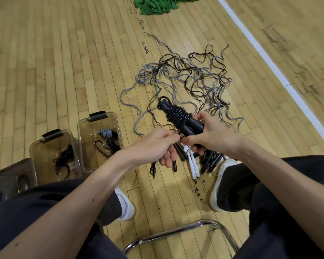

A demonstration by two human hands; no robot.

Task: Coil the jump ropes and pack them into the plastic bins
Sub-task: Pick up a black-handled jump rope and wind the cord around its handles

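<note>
My right hand (pixel 211 134) grips the lower end of a pair of black jump-rope handles (pixel 178 116) with black rope wound tightly round their middle. My left hand (pixel 157 144) pinches the loose end of that rope right beside the handles. A tangle of grey and black jump ropes (pixel 191 81) lies spread on the floor beyond my hands. Several loose black and white handles (pixel 192 165) lie under my hands by my right shoe. Two clear plastic bins stand at my left: the near bin (pixel 54 156) holds a dark coiled rope, the far bin (pixel 99 139) holds a grey coil and a dark coil.
I sit on a chrome-framed chair (pixel 176 232) over a wooden gym floor. A third darker bin (pixel 13 180) stands at the far left. A green cloth heap (pixel 161 4) lies at the top. A white court line (pixel 269 60) runs diagonally at the right.
</note>
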